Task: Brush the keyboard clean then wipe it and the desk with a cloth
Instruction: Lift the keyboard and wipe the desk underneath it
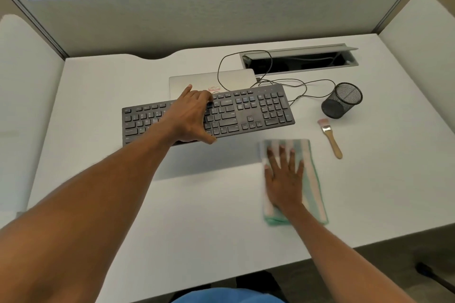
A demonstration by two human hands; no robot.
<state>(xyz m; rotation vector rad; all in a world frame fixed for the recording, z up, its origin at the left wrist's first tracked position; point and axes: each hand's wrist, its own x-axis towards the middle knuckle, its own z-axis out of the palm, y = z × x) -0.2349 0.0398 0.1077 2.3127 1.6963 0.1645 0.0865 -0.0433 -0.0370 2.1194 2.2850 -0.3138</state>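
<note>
Pressing flat on a folded striped cloth [314, 184], a person's right hand [283, 179] lay with fingers straight and spread on the white desk [197, 216], right of centre and toward its front edge. Beyond it, the left hand [192, 115] gripped the black keyboard [258, 110] at its middle, thumb hooked at the near edge and fingers curled across the keys. The keyboard appeared raised above a broad shadow, though blur left that uncertain. A wooden-handled brush [331, 136] lay to the right, apart from both hands, with a black mesh pen cup [341, 101] just behind it. A closed silver laptop [234, 79] sat behind the keyboard, before an open cable hatch [300, 59] and a grey partition [221, 7] numbered 111.
</note>
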